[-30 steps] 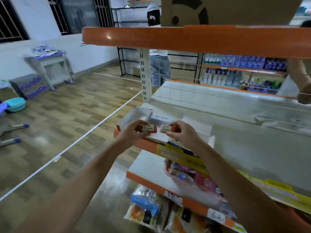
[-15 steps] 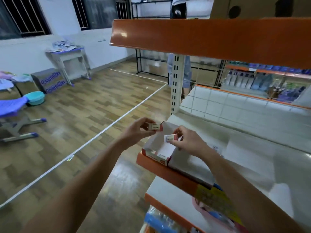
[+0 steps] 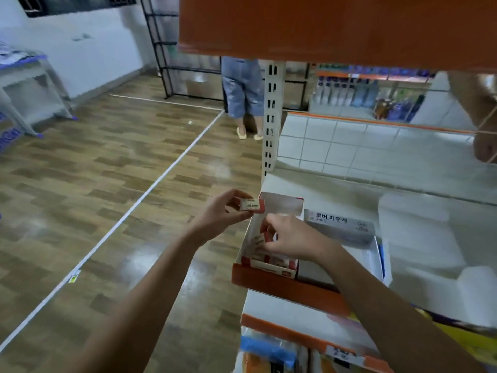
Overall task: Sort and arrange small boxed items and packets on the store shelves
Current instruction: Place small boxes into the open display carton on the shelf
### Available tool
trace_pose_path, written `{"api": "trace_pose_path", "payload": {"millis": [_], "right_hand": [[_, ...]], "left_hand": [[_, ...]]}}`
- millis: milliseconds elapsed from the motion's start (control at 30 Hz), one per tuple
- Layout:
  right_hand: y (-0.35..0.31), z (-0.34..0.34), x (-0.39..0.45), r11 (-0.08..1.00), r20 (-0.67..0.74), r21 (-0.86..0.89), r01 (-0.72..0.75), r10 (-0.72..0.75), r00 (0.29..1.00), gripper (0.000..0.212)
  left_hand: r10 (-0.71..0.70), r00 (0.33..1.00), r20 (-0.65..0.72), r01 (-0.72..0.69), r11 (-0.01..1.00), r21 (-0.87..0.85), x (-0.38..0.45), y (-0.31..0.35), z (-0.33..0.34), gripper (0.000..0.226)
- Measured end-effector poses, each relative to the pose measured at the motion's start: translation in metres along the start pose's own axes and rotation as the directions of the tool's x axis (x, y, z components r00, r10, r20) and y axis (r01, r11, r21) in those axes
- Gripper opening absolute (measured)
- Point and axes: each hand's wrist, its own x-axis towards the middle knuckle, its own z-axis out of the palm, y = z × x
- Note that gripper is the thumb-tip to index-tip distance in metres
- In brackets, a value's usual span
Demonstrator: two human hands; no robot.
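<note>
My left hand point(image 3: 223, 214) pinches a small white and red eraser box point(image 3: 252, 205) just left of an open white and red display carton point(image 3: 279, 204) that stands at the left end of the white shelf point(image 3: 419, 238). My right hand point(image 3: 291, 238) reaches down into that carton and pinches another small red and white box point(image 3: 268, 235) against its inner wall. Several similar small boxes point(image 3: 274, 261) lie at the carton's front. A second open white carton with a grey printed lid point(image 3: 340, 224) stands right beside it.
An orange shelf edge point(image 3: 336, 28) hangs close above. A perforated white upright point(image 3: 271, 117) stands behind the carton. Another person point(image 3: 243, 90) stands in the aisle beyond, and a hand point(image 3: 485, 146) shows at far right. Packets point(image 3: 269, 351) fill the lower shelf. Wood floor lies left.
My right hand has dropped from above the carton down into it with its small box. My left hand stays beside the carton with its box. The view has moved closer.
</note>
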Motion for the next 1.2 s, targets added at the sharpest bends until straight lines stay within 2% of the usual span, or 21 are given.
{"api": "trace_pose_path", "payload": {"millis": [133, 267, 500, 600, 700, 800, 933, 1100, 1200], "right_hand": [[-0.009, 0.002, -0.003, 0.996, -0.009, 0.022, -0.085, 0.085, 0.996, 0.025], [-0.017, 0.006, -0.007, 0.990, -0.061, -0.027, -0.142, 0.140, 0.988, 0.022], [-0.018, 0.016, -0.007, 0.973, -0.066, -0.091, -0.214, 0.208, 0.976, 0.028], [-0.018, 0.012, -0.012, 0.969, -0.102, -0.153, -0.194, 0.179, 0.978, 0.030], [-0.012, 0.000, -0.027, 0.983, -0.261, -0.038, -0.179, 0.163, 0.952, 0.024], [0.002, -0.010, -0.043, 0.958, -0.372, 0.077, -0.277, 0.286, 0.883, 0.017], [0.013, -0.009, -0.053, 0.904, -0.289, 0.115, -0.412, 0.427, 0.857, 0.022], [0.016, -0.002, -0.053, 0.896, -0.205, 0.162, -0.413, 0.440, 0.874, 0.026], [0.019, -0.002, -0.052, 0.893, -0.194, 0.190, -0.408, 0.442, 0.876, 0.025]], "left_hand": [[0.025, 0.997, 0.077, -0.022, 0.999, -0.044, 0.004, -0.007, 0.001, 0.028], [0.047, 0.992, 0.119, -0.033, 0.993, -0.115, 0.003, -0.012, 0.004, 0.024], [0.068, 0.984, 0.166, -0.047, 0.991, -0.128, 0.001, -0.019, -0.006, 0.027], [0.088, 0.985, 0.150, -0.083, 0.996, -0.039, 0.002, -0.019, -0.009, 0.025], [0.114, 0.975, 0.192, -0.137, 0.984, 0.111, 0.003, -0.013, -0.005, 0.026], [0.193, 0.939, 0.285, -0.266, 0.933, 0.243, 0.003, 0.000, 0.005, 0.027], [0.175, 0.901, 0.398, -0.342, 0.851, 0.400, 0.004, 0.018, 0.024, 0.032], [0.111, 0.886, 0.449, -0.391, 0.701, 0.597, 0.008, 0.024, 0.041, 0.032], [0.107, 0.883, 0.458, -0.407, 0.660, 0.631, 0.008, 0.026, 0.047, 0.034]]}}
